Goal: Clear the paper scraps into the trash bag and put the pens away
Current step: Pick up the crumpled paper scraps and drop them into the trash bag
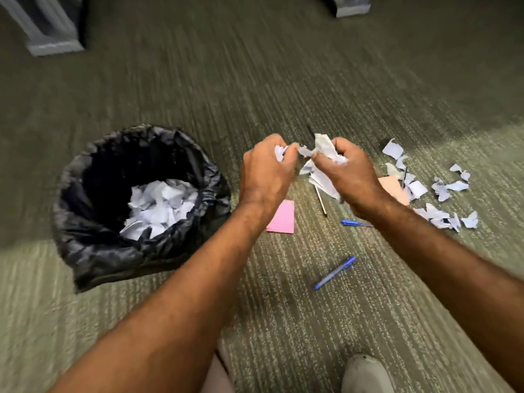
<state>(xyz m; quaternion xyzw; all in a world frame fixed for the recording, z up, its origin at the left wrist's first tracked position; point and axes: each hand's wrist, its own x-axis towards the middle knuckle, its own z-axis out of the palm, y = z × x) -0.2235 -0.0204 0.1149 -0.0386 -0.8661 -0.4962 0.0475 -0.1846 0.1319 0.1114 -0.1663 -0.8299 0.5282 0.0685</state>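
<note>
Nearest, a blue pen (335, 272) lies untouched on the carpet (283, 321), a second blue pen (353, 222) just beyond; no pens look put away yet; further on, the left hand (266, 171) and right hand (347, 171) each clench a wad of white scraps (323, 146); beside them the trash bag (93, 251) already holds paper; loose scraps (441, 188) and a pink sheet (282, 217) remain, so I judge it half done.

No readable txt anywhere. Paper scraps (442, 191) on carpet showing faint dark marks, too blurred to read. Scraps in trash bag (93, 245): nothing legible showing. Blue pens (336, 272) showing no readable brand. Pink sheet (282, 217) looking blank.
</note>
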